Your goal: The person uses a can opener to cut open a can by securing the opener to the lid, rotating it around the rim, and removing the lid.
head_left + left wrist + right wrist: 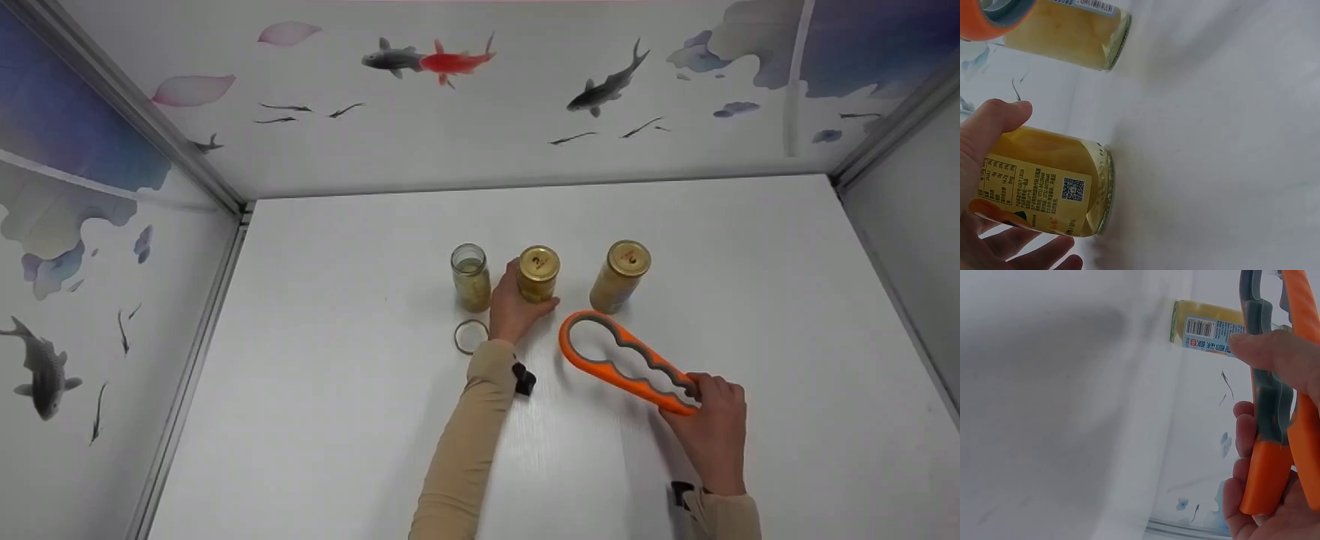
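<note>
In the head view my left hand (pixel 516 307) is at the middle glass jar (pixel 538 289), which has a gold lid. The left wrist view shows the thumb on one side of that jar (pixel 1050 180) and the fingers on the other; its label bears a QR code. My right hand (pixel 712 427) grips the handle end of an orange jar opener (pixel 626 364) with grey scalloped inner edges. The opener's looped end is above the table, in front of the right-hand gold-lidded jar (pixel 619 277).
Left of the middle jar stands an open glass jar (pixel 472 281) with pale contents. A loose lid (pixel 471 337) lies just in front of it. The white table (pixel 322 390) is bounded by printed panels (pixel 510 142) at the back and left, and a plain panel (pixel 907 195) at right.
</note>
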